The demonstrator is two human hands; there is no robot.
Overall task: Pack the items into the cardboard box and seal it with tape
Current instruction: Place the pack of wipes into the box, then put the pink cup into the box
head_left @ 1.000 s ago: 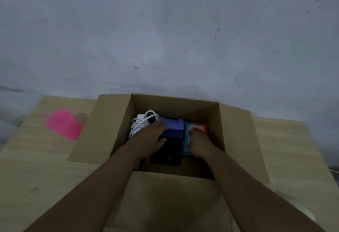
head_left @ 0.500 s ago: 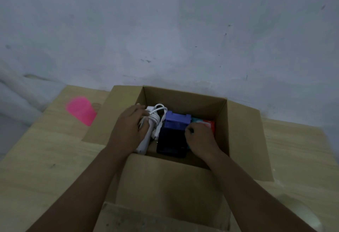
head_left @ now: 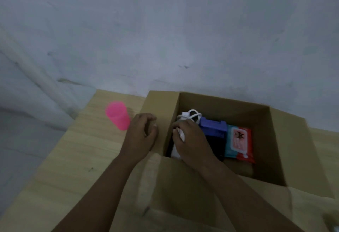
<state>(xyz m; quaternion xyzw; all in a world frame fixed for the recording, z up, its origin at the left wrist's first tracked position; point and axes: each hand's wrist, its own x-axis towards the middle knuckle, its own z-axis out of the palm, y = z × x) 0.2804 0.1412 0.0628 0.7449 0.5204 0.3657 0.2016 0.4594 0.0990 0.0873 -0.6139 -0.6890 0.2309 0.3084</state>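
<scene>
The open cardboard box stands on the wooden table with its flaps spread out. Inside lie a white coiled charger cable at the left, a purple and dark box in the middle and a teal and red wipes pack at the right. My right hand reaches into the box's left side, its fingers closed on the white charger, which it partly hides. My left hand hovers outside over the left flap, fingers loosely curled and holding nothing.
A pink plastic cup sits on the table just left of the box, a little beyond my left hand. The near flap lies under my forearms. A grey wall rises right behind the table. A pale blurred object shows at the bottom right corner.
My left hand has come out of the box and moved left over the flap. My right hand has shifted from the wipes pack across to the white charger. The view has turned left.
</scene>
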